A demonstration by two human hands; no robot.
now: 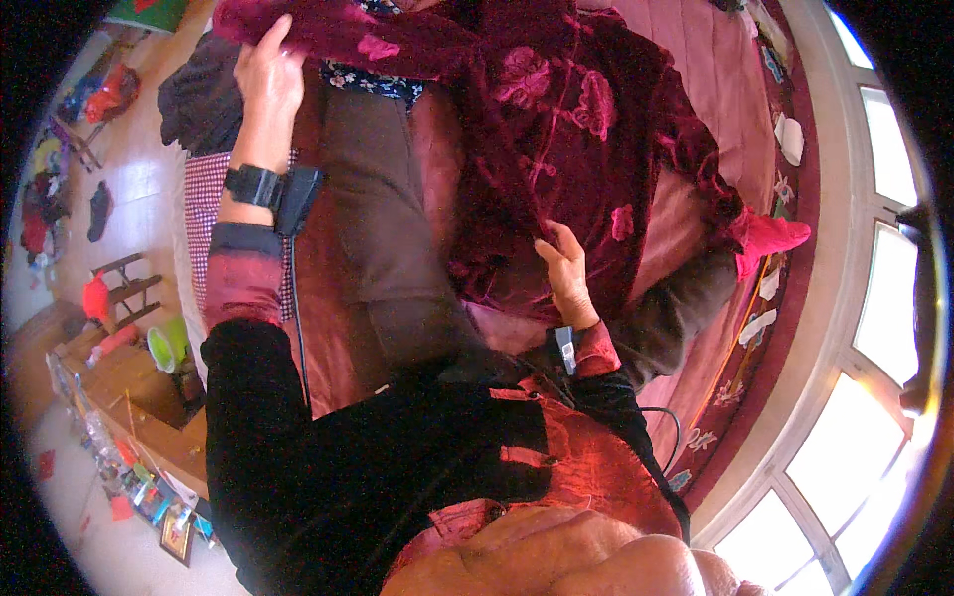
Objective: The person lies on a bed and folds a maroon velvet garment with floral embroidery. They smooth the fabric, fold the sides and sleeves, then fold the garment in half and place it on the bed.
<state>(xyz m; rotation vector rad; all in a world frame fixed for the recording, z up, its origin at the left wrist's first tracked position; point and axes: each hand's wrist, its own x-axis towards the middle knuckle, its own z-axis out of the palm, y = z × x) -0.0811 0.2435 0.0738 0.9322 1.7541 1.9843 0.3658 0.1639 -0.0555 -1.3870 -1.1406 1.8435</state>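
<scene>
A burgundy velvet jacket (517,149) with pink flower patterns lies spread in front of me, across my brown-trousered legs (378,209) and the bed. My left hand (273,74) is closed on one of its sleeves, drawn out to the far left. Nearer to me, my right hand (566,273) pinches the edge of the jacket's front between thumb and fingers. The other sleeve stretches to the right and ends in a bright pink cuff (775,236). Part of a dark floral cloth (373,83) shows below the left sleeve.
I sit on a bed with a pink cover (701,50). Along its left edge lie a dark grey garment (202,94) and a red-checked cloth (206,189). A wooden desk (129,387) and a green basin (167,345) stand at left; windows (884,288) line the right.
</scene>
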